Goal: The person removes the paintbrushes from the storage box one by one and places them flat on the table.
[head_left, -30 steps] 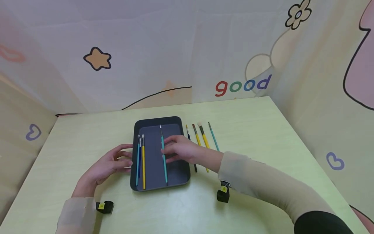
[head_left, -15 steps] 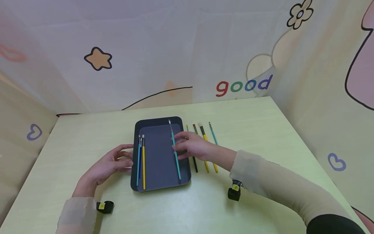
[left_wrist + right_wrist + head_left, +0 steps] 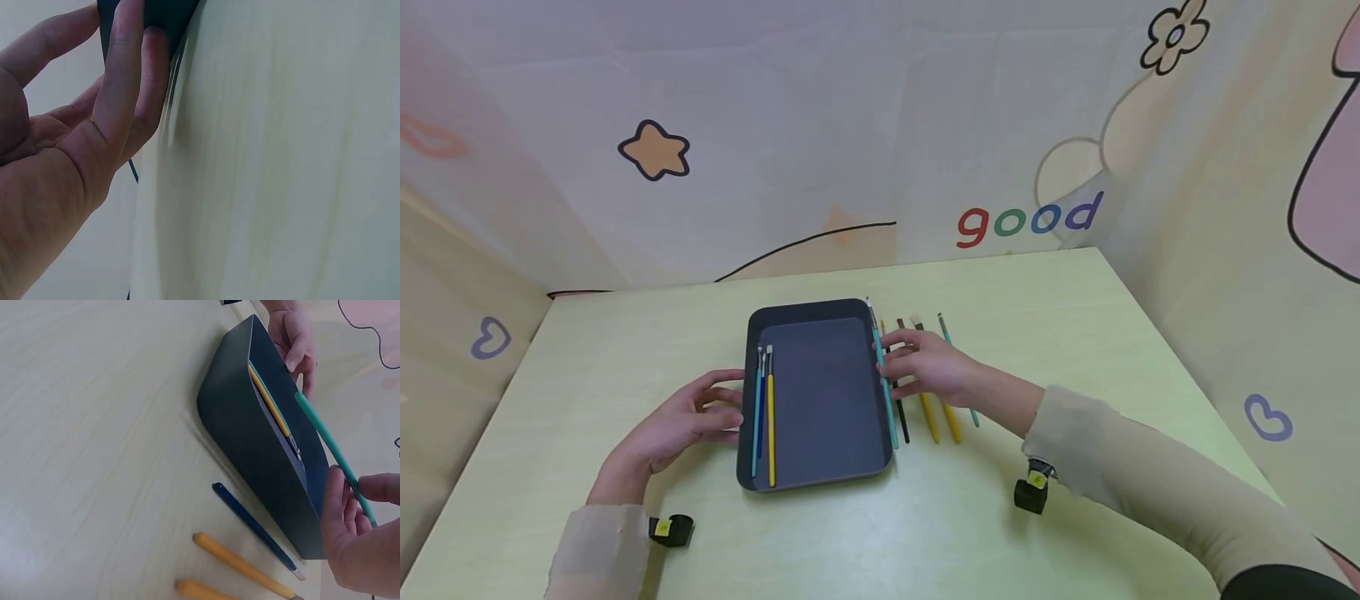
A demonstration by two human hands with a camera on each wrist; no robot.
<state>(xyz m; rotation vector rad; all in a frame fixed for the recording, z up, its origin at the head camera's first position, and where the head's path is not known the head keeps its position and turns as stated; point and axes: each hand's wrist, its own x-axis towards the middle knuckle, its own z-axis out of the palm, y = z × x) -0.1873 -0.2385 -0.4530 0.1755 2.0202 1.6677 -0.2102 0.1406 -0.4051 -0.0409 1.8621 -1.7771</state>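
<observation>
Over the right rim of the dark grey rectangular tray [image 3: 820, 467], the right hand [image 3: 934, 367] pinched a long teal-handled paintbrush [image 3: 882, 375] between thumb and fingertips. A second earlier that brush had been above the middle of the tray; it had since travelled sideways to the rim, so I judged it was on its way out toward the row of loose brushes on the pale green table [image 3: 1075, 333]. Beside it lay a dark blue brush [image 3: 253, 526] and two yellow-handled brushes [image 3: 938, 417]; another teal brush [image 3: 958, 371] was partly covered by the hand. Three brushes [image 3: 763, 417] remained along the tray's left wall. The left hand [image 3: 681, 421] had not moved: its relaxed, fairly straight fingers rested against the tray's left side, holding nothing. Its wrist view was blurred and showed little more than fingers on dark plastic.
</observation>
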